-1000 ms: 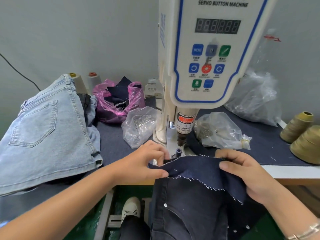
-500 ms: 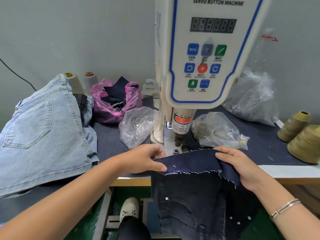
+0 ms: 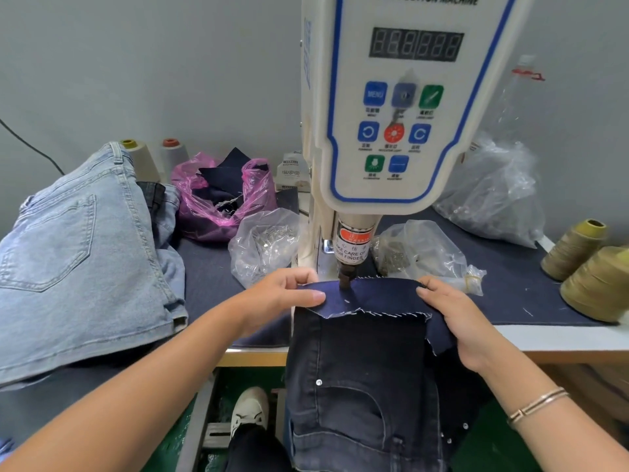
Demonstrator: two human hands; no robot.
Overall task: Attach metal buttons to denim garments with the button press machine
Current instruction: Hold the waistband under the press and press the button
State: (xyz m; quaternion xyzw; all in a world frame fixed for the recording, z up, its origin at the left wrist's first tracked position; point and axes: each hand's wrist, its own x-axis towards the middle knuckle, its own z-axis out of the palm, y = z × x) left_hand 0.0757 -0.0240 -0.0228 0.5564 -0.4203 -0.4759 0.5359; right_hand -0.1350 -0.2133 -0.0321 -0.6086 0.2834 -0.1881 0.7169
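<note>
A dark navy denim garment (image 3: 371,356) hangs over the table's front edge, its folded top flap lying under the servo button machine (image 3: 401,107). The machine's press head (image 3: 348,280) is down on the flap. My left hand (image 3: 282,298) pinches the flap's left edge, thumb on top. My right hand (image 3: 459,318) grips the flap's right edge. Small metal buttons show lower on the garment (image 3: 319,382).
Light blue jeans (image 3: 75,253) are piled at the left. A pink bag of dark cloth (image 3: 221,195), clear bags of metal parts (image 3: 265,243) (image 3: 418,253) and a large clear bag (image 3: 493,195) flank the machine. Olive thread cones (image 3: 592,267) stand at the right. A shoe (image 3: 248,410) rests below.
Both hands have pushed the flap forward under the machine. The press head, which stood above the cloth, now sits down on it.
</note>
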